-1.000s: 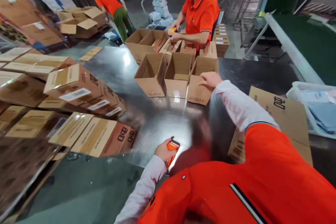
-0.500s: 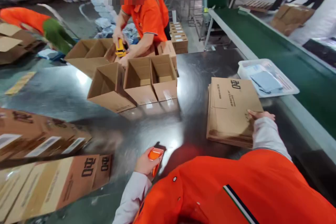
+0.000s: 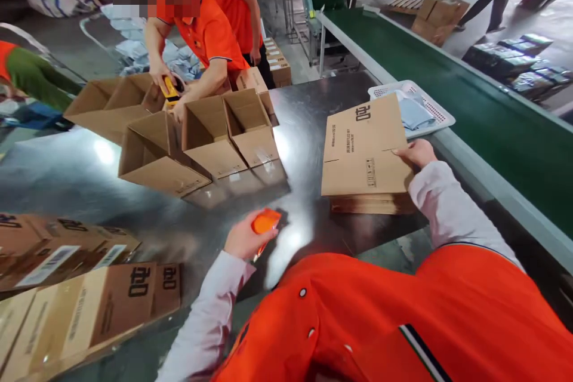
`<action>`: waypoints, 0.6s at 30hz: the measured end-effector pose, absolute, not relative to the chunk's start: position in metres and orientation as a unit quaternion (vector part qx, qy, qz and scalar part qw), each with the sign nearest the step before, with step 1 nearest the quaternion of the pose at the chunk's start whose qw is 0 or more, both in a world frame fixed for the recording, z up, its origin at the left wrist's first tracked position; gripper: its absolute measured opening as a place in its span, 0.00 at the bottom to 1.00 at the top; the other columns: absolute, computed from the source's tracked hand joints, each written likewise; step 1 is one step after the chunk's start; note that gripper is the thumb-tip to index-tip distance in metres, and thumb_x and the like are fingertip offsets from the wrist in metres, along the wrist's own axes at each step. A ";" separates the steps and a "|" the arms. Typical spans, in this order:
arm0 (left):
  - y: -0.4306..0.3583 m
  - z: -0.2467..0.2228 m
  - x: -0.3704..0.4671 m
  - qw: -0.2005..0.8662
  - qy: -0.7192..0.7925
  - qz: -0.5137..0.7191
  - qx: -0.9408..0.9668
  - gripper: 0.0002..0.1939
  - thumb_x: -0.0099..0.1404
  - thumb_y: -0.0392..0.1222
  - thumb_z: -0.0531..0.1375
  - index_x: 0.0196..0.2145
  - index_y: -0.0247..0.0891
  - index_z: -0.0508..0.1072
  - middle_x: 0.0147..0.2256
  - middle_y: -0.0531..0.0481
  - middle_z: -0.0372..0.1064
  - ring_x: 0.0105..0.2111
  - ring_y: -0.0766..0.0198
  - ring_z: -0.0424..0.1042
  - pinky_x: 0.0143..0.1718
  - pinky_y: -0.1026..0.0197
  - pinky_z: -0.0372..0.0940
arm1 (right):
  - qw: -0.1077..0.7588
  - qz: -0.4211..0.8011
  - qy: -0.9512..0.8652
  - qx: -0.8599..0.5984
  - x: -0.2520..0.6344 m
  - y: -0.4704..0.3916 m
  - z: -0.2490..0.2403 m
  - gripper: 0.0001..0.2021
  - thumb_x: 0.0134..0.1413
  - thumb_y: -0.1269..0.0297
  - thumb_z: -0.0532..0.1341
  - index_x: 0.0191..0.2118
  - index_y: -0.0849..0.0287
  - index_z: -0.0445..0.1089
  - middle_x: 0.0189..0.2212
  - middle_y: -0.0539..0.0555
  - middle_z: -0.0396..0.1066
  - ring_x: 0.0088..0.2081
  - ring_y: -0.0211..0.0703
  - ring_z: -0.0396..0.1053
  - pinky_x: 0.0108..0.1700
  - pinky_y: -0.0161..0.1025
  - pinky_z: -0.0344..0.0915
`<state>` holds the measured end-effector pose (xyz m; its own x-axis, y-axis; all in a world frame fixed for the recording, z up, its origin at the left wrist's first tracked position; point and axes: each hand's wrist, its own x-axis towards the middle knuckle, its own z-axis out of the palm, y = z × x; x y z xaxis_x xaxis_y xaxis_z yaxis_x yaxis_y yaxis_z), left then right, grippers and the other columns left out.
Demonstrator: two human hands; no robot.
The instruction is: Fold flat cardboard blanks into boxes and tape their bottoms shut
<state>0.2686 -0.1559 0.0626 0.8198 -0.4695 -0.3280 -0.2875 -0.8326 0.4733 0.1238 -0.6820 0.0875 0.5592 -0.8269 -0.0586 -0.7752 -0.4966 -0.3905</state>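
My right hand point(image 3: 419, 153) pinches the right edge of a flattened cardboard box point(image 3: 364, 146), thumb on its printed face. This top box is tilted up off the stack of flat boxes point(image 3: 371, 205) under it. Over the metal table, my left hand point(image 3: 245, 235) is wrapped round an orange tape dispenser point(image 3: 265, 221). Just behind the flat boxes is a white plastic basket point(image 3: 441, 119) with pale blue plastic bags point(image 3: 414, 112) in it.
Several open cartons point(image 3: 203, 131) stand across the metal table point(image 3: 308, 203). A co-worker point(image 3: 210, 30) leans over them with a yellow tape dispenser point(image 3: 171, 91). Closed cartons point(image 3: 120, 298) lie at the left. A green conveyor belt point(image 3: 430, 71) runs along the right.
My right hand has raised the top flat box from its stack. My left hand has moved slightly forward with the tape dispenser and turned it. The view has swung to the right.
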 end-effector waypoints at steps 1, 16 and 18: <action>-0.168 0.074 0.275 0.203 -0.220 -0.213 0.930 0.36 0.60 0.61 0.66 0.62 0.43 0.76 0.54 0.44 0.81 0.53 0.47 0.80 0.54 0.53 0.73 | 0.210 -0.066 0.451 -0.865 0.129 -0.668 0.099 0.16 0.59 0.60 0.69 0.26 0.66 0.74 0.23 0.57 0.70 0.27 0.38 0.63 0.35 0.39 0.57; -0.297 0.077 0.352 0.340 -0.229 -0.325 0.852 0.38 0.52 0.74 0.70 0.39 0.33 0.83 0.37 0.42 0.81 0.40 0.53 0.78 0.44 0.57 0.68 | 0.666 0.031 0.202 -0.717 0.192 -0.414 0.043 0.29 0.47 0.40 0.66 0.41 0.53 0.52 0.32 0.49 0.69 0.31 0.43 0.71 0.30 0.35 0.64; -0.285 0.070 0.355 0.386 -0.209 -0.324 0.838 0.37 0.50 0.73 0.71 0.38 0.32 0.83 0.35 0.43 0.80 0.38 0.55 0.76 0.43 0.57 0.68 | 0.650 0.010 0.218 -0.728 0.199 -0.419 0.027 0.27 0.48 0.42 0.65 0.41 0.54 0.53 0.35 0.53 0.69 0.38 0.47 0.73 0.35 0.38 0.69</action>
